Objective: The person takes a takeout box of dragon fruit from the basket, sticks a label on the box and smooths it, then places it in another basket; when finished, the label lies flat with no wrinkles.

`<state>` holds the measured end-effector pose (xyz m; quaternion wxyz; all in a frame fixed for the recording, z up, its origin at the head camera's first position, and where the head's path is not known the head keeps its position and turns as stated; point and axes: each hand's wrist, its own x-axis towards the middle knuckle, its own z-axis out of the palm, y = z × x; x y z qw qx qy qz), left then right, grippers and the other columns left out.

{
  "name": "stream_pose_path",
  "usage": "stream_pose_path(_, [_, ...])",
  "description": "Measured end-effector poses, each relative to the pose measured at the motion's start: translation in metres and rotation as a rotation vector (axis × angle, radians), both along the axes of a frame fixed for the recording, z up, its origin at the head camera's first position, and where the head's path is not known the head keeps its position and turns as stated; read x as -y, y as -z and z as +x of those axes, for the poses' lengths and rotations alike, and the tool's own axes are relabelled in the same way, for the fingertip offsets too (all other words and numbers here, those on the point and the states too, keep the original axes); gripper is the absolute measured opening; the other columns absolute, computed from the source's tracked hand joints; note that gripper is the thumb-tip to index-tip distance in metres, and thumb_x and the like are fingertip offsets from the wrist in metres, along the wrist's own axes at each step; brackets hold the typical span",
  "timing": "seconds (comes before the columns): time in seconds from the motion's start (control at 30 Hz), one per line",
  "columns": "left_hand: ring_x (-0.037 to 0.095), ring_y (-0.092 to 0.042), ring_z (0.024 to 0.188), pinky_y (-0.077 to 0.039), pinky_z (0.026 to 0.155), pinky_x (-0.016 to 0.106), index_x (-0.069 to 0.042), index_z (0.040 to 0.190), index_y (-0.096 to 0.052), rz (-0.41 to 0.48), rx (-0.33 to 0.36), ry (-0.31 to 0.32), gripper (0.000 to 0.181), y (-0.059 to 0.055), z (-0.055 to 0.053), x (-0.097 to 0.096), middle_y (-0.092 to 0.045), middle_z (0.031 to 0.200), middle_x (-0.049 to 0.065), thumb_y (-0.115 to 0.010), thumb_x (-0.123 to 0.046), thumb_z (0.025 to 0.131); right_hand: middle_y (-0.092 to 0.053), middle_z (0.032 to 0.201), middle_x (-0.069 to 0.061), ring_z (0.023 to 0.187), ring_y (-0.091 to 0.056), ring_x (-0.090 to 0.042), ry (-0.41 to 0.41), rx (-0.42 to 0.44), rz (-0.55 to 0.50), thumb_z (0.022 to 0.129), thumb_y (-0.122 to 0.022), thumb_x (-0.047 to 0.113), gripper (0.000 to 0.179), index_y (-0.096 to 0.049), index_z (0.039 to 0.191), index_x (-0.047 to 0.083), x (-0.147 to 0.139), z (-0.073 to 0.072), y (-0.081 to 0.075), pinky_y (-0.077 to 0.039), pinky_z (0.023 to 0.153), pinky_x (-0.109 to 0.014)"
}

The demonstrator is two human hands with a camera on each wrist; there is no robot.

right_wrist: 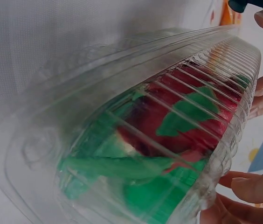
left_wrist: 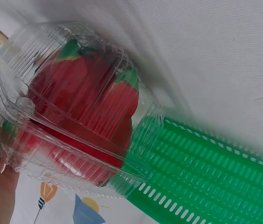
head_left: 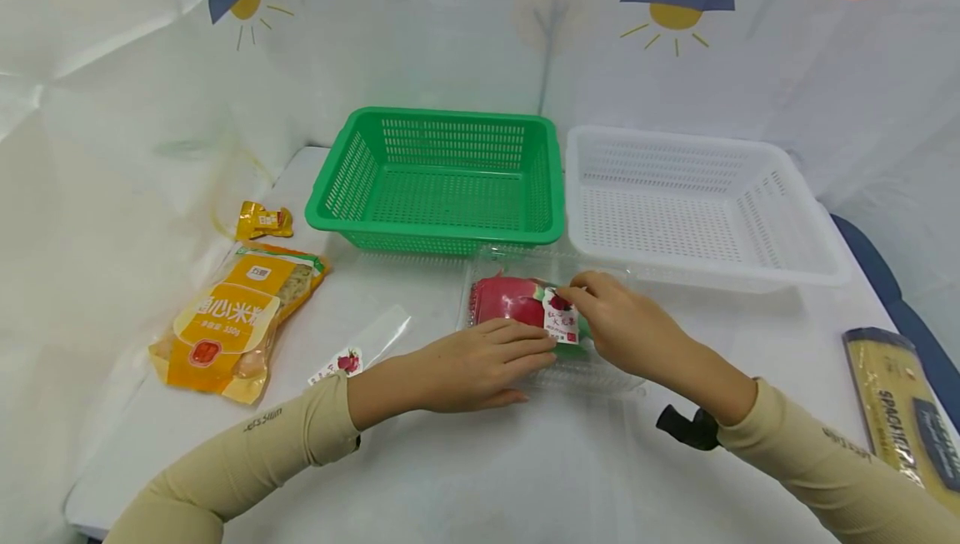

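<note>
In the head view, a clear plastic clamshell box [head_left: 487, 265] holds red dragon fruit [head_left: 506, 298] with green tips. On its lid lies a white label [head_left: 561, 319] printed with a dragon fruit. My right hand [head_left: 637, 323] pinches the label's upper right edge between thumb and curled fingers. My left hand [head_left: 480, 365] rests palm down across the near left side of the lid, its fingers straight and reaching toward the label. Both wrist views show the ribbed box close up, with the dragon fruit [left_wrist: 80, 93] inside; the label is hidden there.
Behind the box stand a green basket [head_left: 435, 236] and a white basket [head_left: 705, 269]. To the left lie a backing strip with another label [head_left: 348, 361], a yellow food bag [head_left: 225, 319] and a small golden packet [head_left: 264, 221]. A spaghetti pack [head_left: 900, 411] is at far right.
</note>
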<state>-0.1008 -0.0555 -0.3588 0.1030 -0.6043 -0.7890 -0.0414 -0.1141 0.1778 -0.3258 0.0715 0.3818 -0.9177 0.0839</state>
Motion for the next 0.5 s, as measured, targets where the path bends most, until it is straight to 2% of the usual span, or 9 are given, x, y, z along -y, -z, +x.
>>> stream_pose_path(0.27, [0.02,-0.042,0.128,-0.028,0.107,0.031,-0.007,0.131,-0.054,0.008,-0.015,0.008,0.053,-0.0009,0.0002,0.0,-0.053,0.135,0.006,-0.066,-0.036,0.089,-0.057,0.105,-0.018,0.096,-0.057,-0.032,-0.007,-0.007,0.007,0.075,-0.067,-0.012,0.04,-0.062,0.114,-0.005,0.0009,0.0005,0.0006,-0.055,0.064,-0.036])
stream_pose_path(0.5, [0.02,-0.042,0.128,-0.027,0.107,0.03,-0.007,0.131,-0.054,0.015,-0.022,0.012,0.051,-0.0012,0.0005,0.0001,-0.053,0.135,0.006,-0.064,-0.035,0.09,-0.057,0.107,-0.018,0.095,-0.056,-0.032,-0.002,-0.005,0.011,0.074,-0.066,-0.014,0.041,-0.062,0.114,-0.006,0.0018,0.0003,0.0016,-0.054,0.061,-0.034])
